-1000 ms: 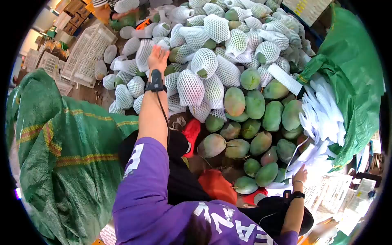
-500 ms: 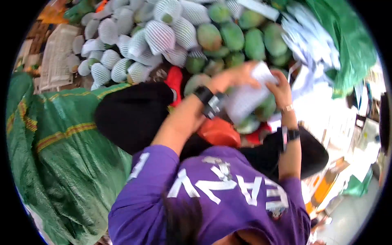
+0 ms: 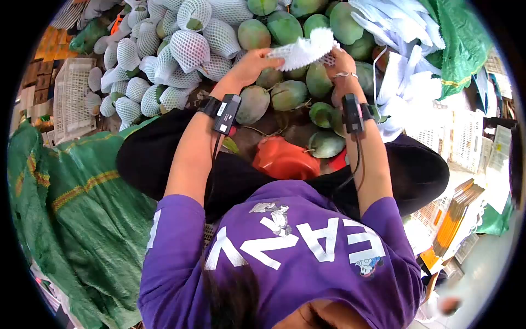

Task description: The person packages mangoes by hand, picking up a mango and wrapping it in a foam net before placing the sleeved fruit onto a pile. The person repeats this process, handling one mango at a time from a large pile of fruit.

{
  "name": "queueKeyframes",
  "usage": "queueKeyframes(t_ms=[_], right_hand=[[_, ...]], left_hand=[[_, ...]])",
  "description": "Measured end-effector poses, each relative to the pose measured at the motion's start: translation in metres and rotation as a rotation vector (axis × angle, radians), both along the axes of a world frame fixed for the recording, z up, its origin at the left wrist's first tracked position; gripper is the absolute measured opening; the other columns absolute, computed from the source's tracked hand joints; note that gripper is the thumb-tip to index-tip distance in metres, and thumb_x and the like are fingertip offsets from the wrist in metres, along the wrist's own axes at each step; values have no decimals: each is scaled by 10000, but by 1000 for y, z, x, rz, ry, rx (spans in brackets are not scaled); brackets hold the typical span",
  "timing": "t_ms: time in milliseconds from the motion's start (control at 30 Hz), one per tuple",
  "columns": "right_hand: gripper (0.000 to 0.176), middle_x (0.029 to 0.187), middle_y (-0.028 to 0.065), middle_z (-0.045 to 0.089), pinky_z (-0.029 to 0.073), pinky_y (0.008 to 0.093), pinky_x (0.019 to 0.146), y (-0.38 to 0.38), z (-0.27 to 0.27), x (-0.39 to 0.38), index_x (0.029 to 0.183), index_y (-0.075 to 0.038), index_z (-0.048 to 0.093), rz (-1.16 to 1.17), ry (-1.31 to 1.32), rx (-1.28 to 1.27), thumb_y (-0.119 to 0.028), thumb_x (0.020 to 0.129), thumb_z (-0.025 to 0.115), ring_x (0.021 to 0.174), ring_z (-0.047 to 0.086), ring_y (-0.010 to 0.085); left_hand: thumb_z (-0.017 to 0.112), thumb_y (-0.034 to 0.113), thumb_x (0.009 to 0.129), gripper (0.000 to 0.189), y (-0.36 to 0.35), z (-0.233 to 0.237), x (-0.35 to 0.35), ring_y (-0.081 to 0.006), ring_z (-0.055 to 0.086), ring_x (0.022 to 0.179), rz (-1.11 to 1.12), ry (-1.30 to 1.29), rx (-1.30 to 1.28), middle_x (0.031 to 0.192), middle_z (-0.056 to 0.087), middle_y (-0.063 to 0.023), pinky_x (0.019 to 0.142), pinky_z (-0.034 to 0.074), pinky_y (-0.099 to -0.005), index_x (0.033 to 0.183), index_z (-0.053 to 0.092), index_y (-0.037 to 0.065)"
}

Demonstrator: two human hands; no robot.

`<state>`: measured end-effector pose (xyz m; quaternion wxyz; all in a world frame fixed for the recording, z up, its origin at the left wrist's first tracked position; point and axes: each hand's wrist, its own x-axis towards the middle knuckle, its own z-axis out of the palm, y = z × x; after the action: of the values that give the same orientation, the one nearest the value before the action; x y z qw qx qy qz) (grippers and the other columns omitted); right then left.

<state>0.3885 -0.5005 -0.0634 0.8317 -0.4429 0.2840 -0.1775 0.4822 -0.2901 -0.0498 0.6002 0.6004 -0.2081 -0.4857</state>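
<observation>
A white foam fruit net (image 3: 304, 51) is stretched sideways between my two hands, above a heap of green mangoes. My left hand (image 3: 253, 67) pinches the left end of the net with thumb and fingers. At its other end, the fingers of my right hand (image 3: 338, 61) grip the bunched foam. Whether anything is inside the net cannot be made out. Bare mangoes lie just under and behind my hands, among them a green mango (image 3: 289, 95) and a paler mango (image 3: 253, 105). Close to my lap, another mango (image 3: 326, 144) rests beside a red-orange plastic object (image 3: 286, 159).
Many net-wrapped mangoes (image 3: 189, 50) are piled at the back left. A stack of flat white foam nets (image 3: 408, 82) lies on the right, by a green plastic sheet (image 3: 457, 49). A green woven sack (image 3: 82, 219) fills the left. Plastic crates (image 3: 74, 98) stand beyond.
Both hands have moved forward, away from my body. The white foam net was blurred and hanging lower over the mangoes; now it is held nearly level between my hands.
</observation>
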Motion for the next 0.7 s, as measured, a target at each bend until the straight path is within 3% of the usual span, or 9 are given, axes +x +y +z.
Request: queueKeyframes(t_ms=[67, 167, 300, 433, 500, 567, 633, 667, 700], right_hand=[[183, 928, 81, 582, 446, 327, 665, 10, -10, 20, 927, -15, 537, -178, -10, 522, -160, 840, 469, 802, 563, 196], [327, 1060, 115, 536, 383, 382, 858, 47, 11, 13, 1080, 11, 478, 17, -100, 602, -192, 835, 404, 948, 516, 264], [349, 1069, 64, 543, 387, 361, 855, 53, -24, -11, 1102, -29, 476, 120, -13, 648, -235, 820, 465, 987, 508, 216], [374, 1048, 55, 551, 392, 342, 846, 55, -42, -24, 1099, -24, 468, 274, -140, 672, -246, 799, 499, 963, 518, 190], [328, 1095, 72, 527, 407, 329, 820, 65, -42, -23, 1081, -42, 487, 423, -147, 698, -229, 813, 459, 987, 504, 199], [358, 917, 92, 597, 439, 296, 735, 64, -33, -26, 984, -3, 527, 566, 207, 145, -81, 641, 598, 807, 569, 186], [379, 790, 94, 611, 453, 277, 666, 36, -94, -24, 941, 19, 533, 500, 668, -666, -126, 602, 619, 712, 577, 164], [418, 861, 181, 594, 454, 354, 699, 37, -86, -22, 996, 7, 517, 577, 778, -882, -184, 631, 595, 828, 578, 275], [418, 861, 181, 594, 454, 354, 699, 43, -74, -14, 996, 7, 517, 590, 773, -885, -184, 631, 595, 828, 578, 275]], left_hand=[[610, 156, 745, 243, -3, 13, 3, -124, 509, 882, 289, 147, -256, 920, 578, -42, 803, 373, -256, 922, 569, -5], [568, 87, 766, 209, 11, 3, 12, -158, 517, 920, 327, 441, -539, 965, 575, -66, 840, 374, -287, 949, 558, -13], [549, 43, 756, 225, 20, 8, 9, -201, 553, 893, 271, 607, -481, 970, 571, -105, 817, 424, -331, 970, 541, -27], [536, 13, 702, 282, 9, 1, 2, -216, 564, 866, 431, 759, -445, 912, 582, -112, 787, 449, -330, 979, 515, -37], [519, 7, 683, 278, 8, -12, 7, -209, 576, 806, 374, 675, -441, 867, 586, -109, 707, 472, -317, 958, 519, -37], [526, -5, 667, 302, 15, -21, 15, -193, 577, 706, 392, 355, -18, 808, 582, -106, 599, 470, -309, 965, 509, -45], [525, -2, 668, 268, 38, -62, 28, -203, 568, 663, 473, 114, 283, 777, 565, -143, 580, 468, -333, 919, 484, -87], [576, 62, 636, 264, 52, -86, 20, -206, 565, 632, 541, -6, 369, 717, 567, -129, 543, 444, -325, 861, 532, -70], [627, 126, 604, 272, 64, -104, 9, -209, 561, 600, 612, -123, 456, 657, 569, -115, 506, 419, -318, 802, 580, -54]])
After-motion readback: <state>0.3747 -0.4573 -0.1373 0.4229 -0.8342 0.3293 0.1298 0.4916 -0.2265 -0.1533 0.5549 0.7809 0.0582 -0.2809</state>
